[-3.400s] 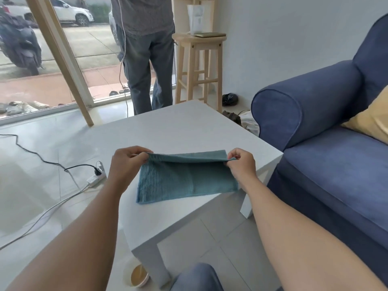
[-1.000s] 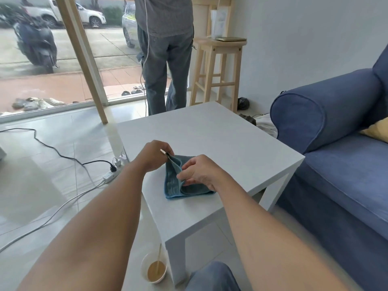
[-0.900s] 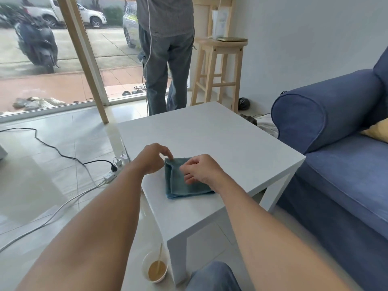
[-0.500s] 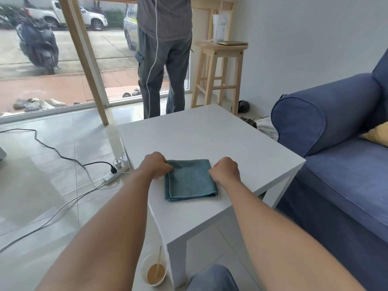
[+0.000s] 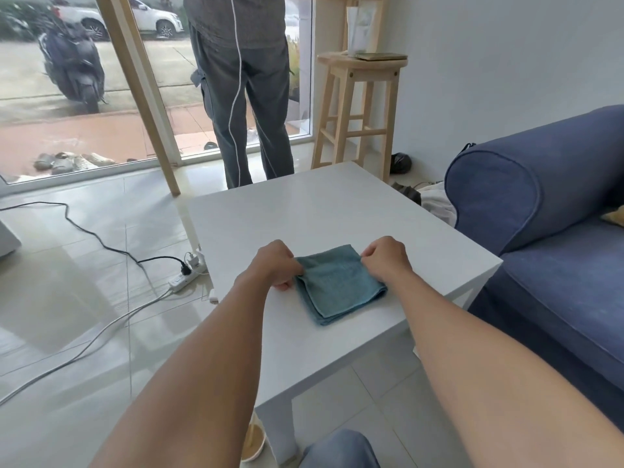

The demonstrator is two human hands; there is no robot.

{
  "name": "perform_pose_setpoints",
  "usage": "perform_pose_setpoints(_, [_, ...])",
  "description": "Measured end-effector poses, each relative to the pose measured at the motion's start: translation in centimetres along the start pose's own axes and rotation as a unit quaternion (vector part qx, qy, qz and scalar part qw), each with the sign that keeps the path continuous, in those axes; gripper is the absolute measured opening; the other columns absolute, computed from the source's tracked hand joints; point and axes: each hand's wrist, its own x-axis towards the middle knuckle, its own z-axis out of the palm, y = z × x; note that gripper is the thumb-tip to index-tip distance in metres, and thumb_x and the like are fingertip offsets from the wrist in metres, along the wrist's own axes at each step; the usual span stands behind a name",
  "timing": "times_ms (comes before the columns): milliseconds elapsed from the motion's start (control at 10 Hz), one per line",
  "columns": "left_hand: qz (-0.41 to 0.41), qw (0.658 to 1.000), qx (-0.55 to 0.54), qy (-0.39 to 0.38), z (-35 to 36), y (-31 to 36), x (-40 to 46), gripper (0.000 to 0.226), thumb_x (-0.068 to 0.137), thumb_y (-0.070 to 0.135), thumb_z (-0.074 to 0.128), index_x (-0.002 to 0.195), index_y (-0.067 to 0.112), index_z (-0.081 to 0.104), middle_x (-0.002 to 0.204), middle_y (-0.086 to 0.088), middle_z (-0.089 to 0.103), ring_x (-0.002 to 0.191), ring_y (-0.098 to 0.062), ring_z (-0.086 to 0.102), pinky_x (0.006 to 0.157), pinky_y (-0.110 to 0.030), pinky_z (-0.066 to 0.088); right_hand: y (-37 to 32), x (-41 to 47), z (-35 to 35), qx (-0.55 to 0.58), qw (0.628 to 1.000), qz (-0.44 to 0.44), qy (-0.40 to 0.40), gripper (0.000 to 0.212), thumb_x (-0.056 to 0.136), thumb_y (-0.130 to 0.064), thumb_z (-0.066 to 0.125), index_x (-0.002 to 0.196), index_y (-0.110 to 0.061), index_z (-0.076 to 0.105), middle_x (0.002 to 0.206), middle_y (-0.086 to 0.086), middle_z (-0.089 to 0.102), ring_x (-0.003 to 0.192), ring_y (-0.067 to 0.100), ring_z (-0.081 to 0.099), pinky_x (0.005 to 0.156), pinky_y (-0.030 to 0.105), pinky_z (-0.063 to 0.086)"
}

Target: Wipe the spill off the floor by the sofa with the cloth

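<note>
A teal cloth [image 5: 341, 285], folded into a small square, lies on the white side table [image 5: 337, 214] near its front edge. My left hand [image 5: 275, 265] pinches the cloth's left edge. My right hand [image 5: 385, 256] pinches its far right corner. Both hands rest on the tabletop. The blue sofa [image 5: 547, 238] stands to the right of the table. No spill shows on the pale tiled floor [image 5: 84, 298] in this view.
A cup of brown liquid [image 5: 253, 444] sits on the floor by the table's front leg. A power strip [image 5: 184, 278] with cables lies on the tiles to the left. A person [image 5: 243, 89] stands behind the table beside a wooden stool [image 5: 361, 109].
The cloth went from a wide rectangle held at two corners to a small folded square. In the last half second both hands shifted it slightly askew and pinched its edges.
</note>
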Motion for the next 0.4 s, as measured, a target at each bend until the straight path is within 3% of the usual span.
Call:
perform_pose_setpoints(200, [-0.001,0.998,0.062,-0.023,-0.2,1.0,0.7,0.011,0.078,0.015,0.067,0.084,0.014,0.058,0.075,-0.012,0.069,0.063,-0.025,0.067,0.081,-0.046,0.062,0.3,1.2,0.1,-0.028,0.999,-0.038,-0.01,0.021,0.092,0.0,0.059,0.101,-0.007,0.076,0.107,0.011,0.071,0.09,0.024,0.065,0.07,0.026,0.046])
perform_pose_setpoints(300, [0.013,0.993,0.119,-0.007,-0.2,1.2,0.4,0.013,0.079,0.022,0.064,0.086,0.011,0.06,0.085,-0.007,0.068,0.073,-0.025,0.067,0.077,-0.042,0.062,0.5,1.0,0.2,-0.038,0.998,-0.051,-0.011,0.021,0.088,-0.001,0.054,0.09,-0.006,0.074,0.097,0.01,0.071,0.077,0.02,0.062,0.062,0.026,0.047])
perform_pose_setpoints(400, [0.038,0.978,0.195,0.069,0.0,1.8,0.0,0.025,0.081,0.033,0.058,0.096,0.015,0.066,0.095,-0.002,0.068,0.089,-0.026,0.066,0.073,-0.034,0.052,0.8,0.9,0.0,-0.031,0.997,-0.069,0.028,0.024,0.09,-0.012,0.052,0.078,0.003,0.068,0.081,0.016,0.071,0.062,0.022,0.056,0.053,0.027,0.043])
